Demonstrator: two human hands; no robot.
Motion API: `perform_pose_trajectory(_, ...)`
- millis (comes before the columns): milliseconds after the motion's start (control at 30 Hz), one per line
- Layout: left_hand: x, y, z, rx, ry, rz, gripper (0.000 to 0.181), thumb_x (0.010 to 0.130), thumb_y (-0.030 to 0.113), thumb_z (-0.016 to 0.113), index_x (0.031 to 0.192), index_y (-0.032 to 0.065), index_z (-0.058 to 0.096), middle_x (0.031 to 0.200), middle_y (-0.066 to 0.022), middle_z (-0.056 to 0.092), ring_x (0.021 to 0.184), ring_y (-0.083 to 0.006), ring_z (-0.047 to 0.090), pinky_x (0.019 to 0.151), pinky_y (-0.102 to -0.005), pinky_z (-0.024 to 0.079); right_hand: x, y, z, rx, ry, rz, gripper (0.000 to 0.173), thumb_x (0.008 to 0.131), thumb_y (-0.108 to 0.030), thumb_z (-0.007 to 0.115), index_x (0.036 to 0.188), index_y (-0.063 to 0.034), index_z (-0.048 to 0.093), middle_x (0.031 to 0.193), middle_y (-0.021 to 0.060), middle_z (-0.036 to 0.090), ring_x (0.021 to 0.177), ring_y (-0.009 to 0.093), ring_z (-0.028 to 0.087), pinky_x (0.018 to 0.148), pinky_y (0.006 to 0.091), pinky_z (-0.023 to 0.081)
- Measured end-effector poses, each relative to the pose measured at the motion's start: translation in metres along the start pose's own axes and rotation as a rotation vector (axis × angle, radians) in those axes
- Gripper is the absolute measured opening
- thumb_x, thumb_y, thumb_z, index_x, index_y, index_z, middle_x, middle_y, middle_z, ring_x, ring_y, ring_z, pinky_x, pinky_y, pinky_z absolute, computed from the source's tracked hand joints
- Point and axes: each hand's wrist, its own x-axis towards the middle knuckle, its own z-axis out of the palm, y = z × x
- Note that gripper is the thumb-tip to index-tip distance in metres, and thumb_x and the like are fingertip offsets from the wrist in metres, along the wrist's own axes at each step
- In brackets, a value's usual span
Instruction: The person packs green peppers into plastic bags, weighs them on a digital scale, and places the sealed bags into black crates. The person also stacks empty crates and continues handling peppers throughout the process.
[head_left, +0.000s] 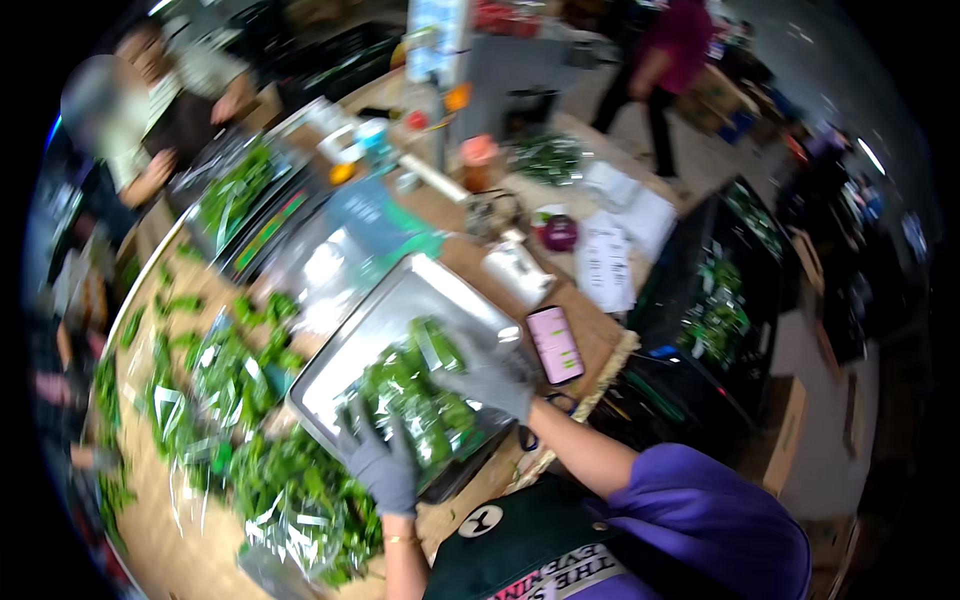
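Note:
A clear plastic bag of green peppers (420, 397) lies on a shiny metal tray (337, 375) in front of me. My left hand (381, 461), in a grey glove, is at the bag's near left side with its fingers spread. My right hand (491, 379), gloved the same way, is at the bag's right side with its fingers over the edge. Blur hides whether those fingers grip the plastic. Left of the tray are more bagged green peppers (232, 375) and a leafy green heap (300, 480) partly under clear plastic.
A phone (555, 345) lies right of the tray, near the table's edge. Beyond are paper sheets (604, 262), a purple roll (559, 232) and clear plastic bags (322, 262). Dark crates (712, 300) with bagged greens stand right. People (180, 112) are across the table and farther back.

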Motion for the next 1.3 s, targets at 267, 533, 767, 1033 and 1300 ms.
perform_pose_trajectory(267,-0.014,-0.021,-0.051,-0.626,-0.571,0.183,0.054,0.089,0.033,0.055,0.133,0.0049,0.043,0.134,-0.0182,0.040,0.122,-0.0334,0.041,0.101,-0.0425,0.034,-0.042,-0.095,-0.110,0.969,-0.546,-0.301,0.100,0.084,-0.052,0.061,0.148,-0.0071,-0.002,0.147,0.0149,0.022,0.131,0.027,0.029,0.108,0.0339,0.024)
perform_pose_trajectory(533,-0.045,0.090,-0.043,-0.324,-0.626,0.856,0.048,0.088,0.026,0.058,0.129,0.0034,0.046,0.122,-0.0129,0.052,0.112,-0.0268,0.049,0.095,-0.0396,0.039,-0.129,0.071,-0.084,1.334,-0.214,0.222,0.078,0.070,-0.013,0.069,0.139,-0.0019,0.035,0.126,0.0153,0.054,0.114,0.025,0.054,0.099,0.0376,0.042)
perform_pose_trajectory(767,-0.040,0.137,0.006,-0.585,-1.045,0.650,0.050,0.091,0.017,0.055,0.135,0.0045,0.036,0.134,-0.0137,0.038,0.124,-0.0277,0.042,0.095,-0.0399,0.045,-0.098,0.113,-0.143,1.799,0.149,0.150,0.046,0.086,-0.030,0.057,0.124,-0.0039,0.052,0.109,0.0109,0.064,0.099,0.024,0.061,0.082,0.0403,0.053)
perform_pose_trajectory(1033,-0.018,0.126,-0.001,-1.303,-1.109,-0.268,0.052,0.098,0.037,0.038,0.139,0.0053,0.036,0.143,-0.0146,0.037,0.129,-0.0310,0.039,0.101,-0.0455,0.038,0.023,0.212,-0.220,1.922,0.355,-0.146,0.031,0.092,-0.023,0.054,0.117,-0.0055,0.058,0.101,0.0099,0.067,0.092,0.026,0.064,0.086,0.0387,0.052)
perform_pose_trajectory(1300,-0.007,0.047,-0.022,-1.134,-0.707,-0.726,0.041,0.098,0.026,0.039,0.129,-0.0001,0.044,0.137,-0.0192,0.043,0.121,-0.0342,0.047,0.100,-0.0451,0.040,0.128,0.329,-0.331,1.537,0.669,-0.074,0.034,0.087,-0.009,0.059,0.120,-0.0064,0.052,0.097,0.0113,0.065,0.081,0.024,0.067,0.075,0.0355,0.058)
